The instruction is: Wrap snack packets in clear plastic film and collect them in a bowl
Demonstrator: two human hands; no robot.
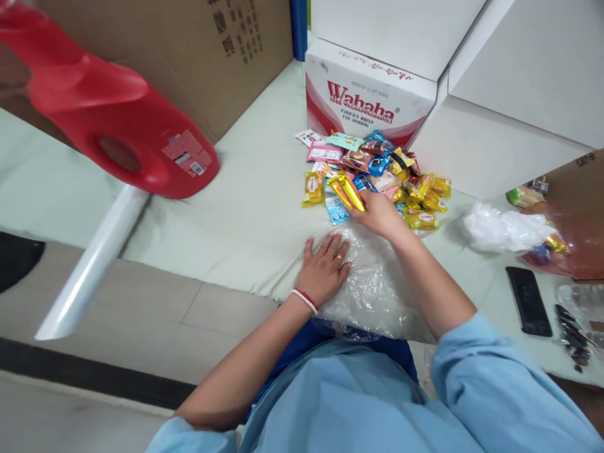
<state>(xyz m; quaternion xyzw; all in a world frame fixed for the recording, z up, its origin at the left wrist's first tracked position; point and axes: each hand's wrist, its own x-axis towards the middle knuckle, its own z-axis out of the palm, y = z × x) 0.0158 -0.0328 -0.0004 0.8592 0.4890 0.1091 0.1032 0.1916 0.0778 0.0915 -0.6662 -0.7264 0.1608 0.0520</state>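
Note:
My right hand (pixel 377 215) is closed on yellow-wrapped snack bars (pixel 346 190), held at the near edge of a pile of packaged snacks (pixel 361 160). Small yellow packets (pixel 421 219) make up the right side of that pile, with pink, blue and brown packs behind. Flat on the table edge, my left hand (pixel 323 267) has its fingers spread and touches the border of a clear plastic bag (pixel 372 283). The bag lies under and between my forearms, crumpled and hanging slightly over the edge. A red and white bracelet circles my left wrist.
A Wahaha carton (pixel 368 94) stands right behind the snacks, beside white boxes (pixel 509 138). To the left are a big red jug (pixel 123 119), a plastic roll (pixel 94 264) and a brown carton (pixel 189 50). A bunched white bag (pixel 504 228) and a phone (pixel 528 302) lie right.

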